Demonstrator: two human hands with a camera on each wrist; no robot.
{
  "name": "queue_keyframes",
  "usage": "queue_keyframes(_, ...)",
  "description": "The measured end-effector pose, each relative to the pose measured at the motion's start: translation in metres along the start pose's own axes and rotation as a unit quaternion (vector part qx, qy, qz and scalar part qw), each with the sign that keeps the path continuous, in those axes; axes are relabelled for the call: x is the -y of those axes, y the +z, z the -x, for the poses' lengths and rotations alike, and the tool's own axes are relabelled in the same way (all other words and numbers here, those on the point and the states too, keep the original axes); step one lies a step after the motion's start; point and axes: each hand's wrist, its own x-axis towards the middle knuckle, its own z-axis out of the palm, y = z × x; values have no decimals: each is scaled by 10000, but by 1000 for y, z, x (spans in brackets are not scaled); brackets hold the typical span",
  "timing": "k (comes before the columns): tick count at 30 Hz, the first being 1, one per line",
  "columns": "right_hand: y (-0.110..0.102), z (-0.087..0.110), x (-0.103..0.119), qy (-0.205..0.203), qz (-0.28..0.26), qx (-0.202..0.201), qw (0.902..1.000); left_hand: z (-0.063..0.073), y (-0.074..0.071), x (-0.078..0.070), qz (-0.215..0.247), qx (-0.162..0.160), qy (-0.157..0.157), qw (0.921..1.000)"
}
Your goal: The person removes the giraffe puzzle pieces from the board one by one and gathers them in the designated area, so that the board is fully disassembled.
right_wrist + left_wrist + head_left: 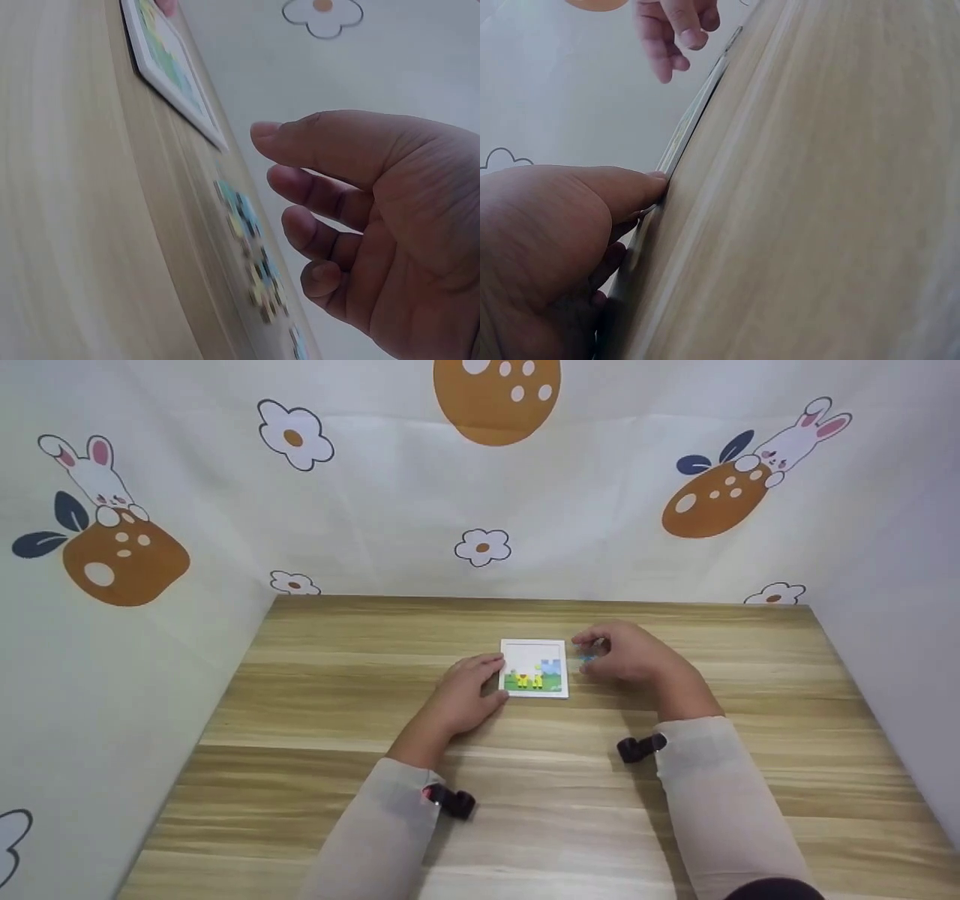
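A white square puzzle tray (532,642) lies on the wooden table, its lower part filled with a green, yellow and blue picture. The upper part shows bare white. My left hand (469,694) grips the tray's left edge, with the thumb near the lower corner and the fingertips higher up. In the left wrist view the thumb presses on the tray's rim (697,105). To the right of the tray, my right hand (630,652) hovers with bent, spread fingers and nothing between them. Several loose jigsaw pieces (241,214) lie on the table beside it, mostly hidden by that hand in the head view.
The wooden table (525,795) meets a patterned cloth wall (390,510) at the back, with more cloth on the left and a pale wall on the right. Small black cameras are strapped to both sleeves. A dark rounded object (772,889) shows at the bottom right.
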Motion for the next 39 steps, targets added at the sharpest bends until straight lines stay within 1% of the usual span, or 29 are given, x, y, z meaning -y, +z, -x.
queue_keyframes(3, 7, -4, 13, -52, 18, 26, 10000, 0, 0, 0, -8, -21, 45, 10000)
queue_keyframes(6, 15, -8, 23, -129, 42, 60, 9999, -1, 0, 1, 44, -12, 20, 10000)
queue_keyframes(10, 22, -11, 29, -22, 8, 169, 9999, -1, 0, 0, 124, 44, -33, 9999)
queue_keyframes(12, 25, -12, 29, 14, 23, 210, 9998, -1, 0, 0, 116, 45, -27, 9999)
queue_keyframes(18, 30, -16, 26, -188, 162, 297, 9993, 0, -1, 0, 85, 23, -71, 9999)
queue_keyframes(24, 34, -18, 27, -98, 194, 419, 9989, 1, -1, -2, 84, 45, -107, 9999)
queue_keyframes(29, 34, -18, 28, -107, 215, 383, 9990, 0, -1, -2, 83, 60, -140, 9999)
queue_keyframes(36, 34, -20, 25, -652, 399, 338, 9965, 2, -2, -3, 75, 24, -33, 10000)
queue_keyframes(39, 35, -20, 24, -681, 382, 336, 9964, 2, -2, -3, 68, 45, -81, 9999)
